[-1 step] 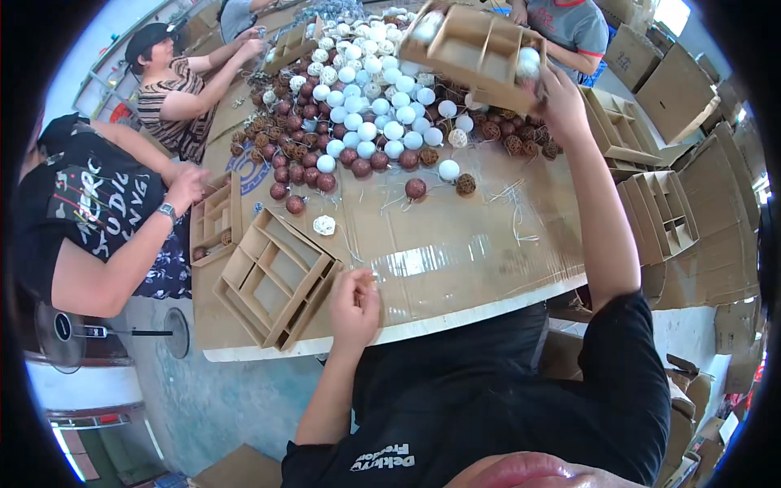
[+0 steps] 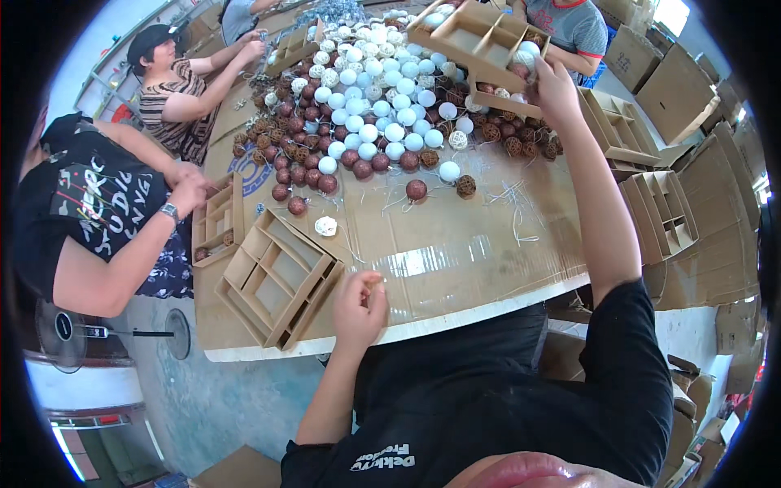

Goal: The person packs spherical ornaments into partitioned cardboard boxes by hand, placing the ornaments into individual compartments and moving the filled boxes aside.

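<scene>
My right hand (image 2: 555, 88) reaches far across the table, its fingers closed around a white ball (image 2: 525, 57) at the corner of a divided cardboard tray (image 2: 476, 37) that sits over the heap. My left hand (image 2: 360, 302) rests curled at the table's near edge (image 2: 455, 313), with nothing visible in it. Just left of it lies an empty divided cardboard tray (image 2: 281, 276). A big heap of white balls (image 2: 366, 106), dark red balls (image 2: 313, 167) and brown wicker balls (image 2: 521, 146) covers the far half. A red ball (image 2: 416, 189) and a wicker ball (image 2: 465, 186) lie loose.
A person in a black shirt (image 2: 98, 203) works at a small tray (image 2: 215, 220) on the left. A person in a striped shirt (image 2: 175, 89) and another at the far right (image 2: 569, 24) handle balls. More cardboard trays (image 2: 659, 211) stack at right. A fan (image 2: 65, 325) stands on the floor.
</scene>
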A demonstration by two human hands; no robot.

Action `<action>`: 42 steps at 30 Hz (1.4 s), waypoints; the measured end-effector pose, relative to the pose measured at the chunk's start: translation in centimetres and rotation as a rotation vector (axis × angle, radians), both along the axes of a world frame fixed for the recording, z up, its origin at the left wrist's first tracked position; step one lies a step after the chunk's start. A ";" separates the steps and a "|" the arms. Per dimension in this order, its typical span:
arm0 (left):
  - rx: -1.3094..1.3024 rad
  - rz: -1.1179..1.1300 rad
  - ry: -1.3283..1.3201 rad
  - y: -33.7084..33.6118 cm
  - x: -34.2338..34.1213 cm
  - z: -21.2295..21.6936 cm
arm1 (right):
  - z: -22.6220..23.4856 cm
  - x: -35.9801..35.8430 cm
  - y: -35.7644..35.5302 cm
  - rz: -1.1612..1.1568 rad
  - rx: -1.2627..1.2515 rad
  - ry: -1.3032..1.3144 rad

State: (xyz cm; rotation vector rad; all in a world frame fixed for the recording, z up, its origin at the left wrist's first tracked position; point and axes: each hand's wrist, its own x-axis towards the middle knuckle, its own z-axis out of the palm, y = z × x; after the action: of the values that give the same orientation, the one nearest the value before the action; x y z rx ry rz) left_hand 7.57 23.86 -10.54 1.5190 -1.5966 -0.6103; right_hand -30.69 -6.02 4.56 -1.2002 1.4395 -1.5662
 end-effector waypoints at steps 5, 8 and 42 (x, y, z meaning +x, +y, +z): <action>-0.068 -0.043 -0.048 -0.2 -0.5 -0.1 | -0.7 -0.3 -6.5 0.012 0.077 -0.324; -0.093 -0.052 0.041 -0.3 -0.2 -0.8 | -0.8 -0.7 -4.3 0.145 0.020 -0.218; -0.146 -0.174 -0.614 -2.0 -5.2 6.7 | -10.1 12.4 31.1 0.358 -0.236 0.923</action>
State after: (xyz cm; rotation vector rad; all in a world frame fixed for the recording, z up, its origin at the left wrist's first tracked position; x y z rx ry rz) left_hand 2.36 21.88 -3.79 1.5498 -2.1968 -0.1035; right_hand -18.26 25.12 -5.54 -2.3658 1.4364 -0.9609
